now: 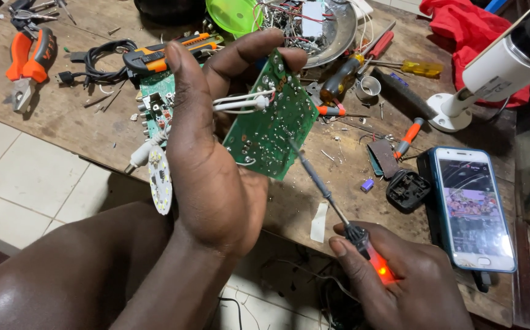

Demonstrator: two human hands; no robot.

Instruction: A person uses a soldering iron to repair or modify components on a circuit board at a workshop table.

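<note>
**Here: iron tip on a green board, held over the bench**

Centre of view, a green circuit board (270,125) is held tilted above the wooden table (63,116), solder side toward the camera. The left hand (216,153) is closed on it, thumb along the near edge and fingertips over the top edge. White wires (240,102) run from the board's face back across the palm. A round white LED disc (160,178) hangs below the same hand on a white lead.

The right hand (399,281) is curled tight around a soldering iron (338,208); its handle glows orange-red inside the fist. The thin dark shaft angles up and left, its tip touching the board's lower middle.

Outward on the table: a second green board (155,98) just behind the left hand, orange-handled pliers (26,58) at far left, a black cable (96,61) beside them. To the right lie screwdrivers (363,58), a black plug (408,189), and a smartphone (473,208) with its screen lit. A white camera (497,67) on a stand sits at the upper right, red cloth (460,27) behind it.
</note>
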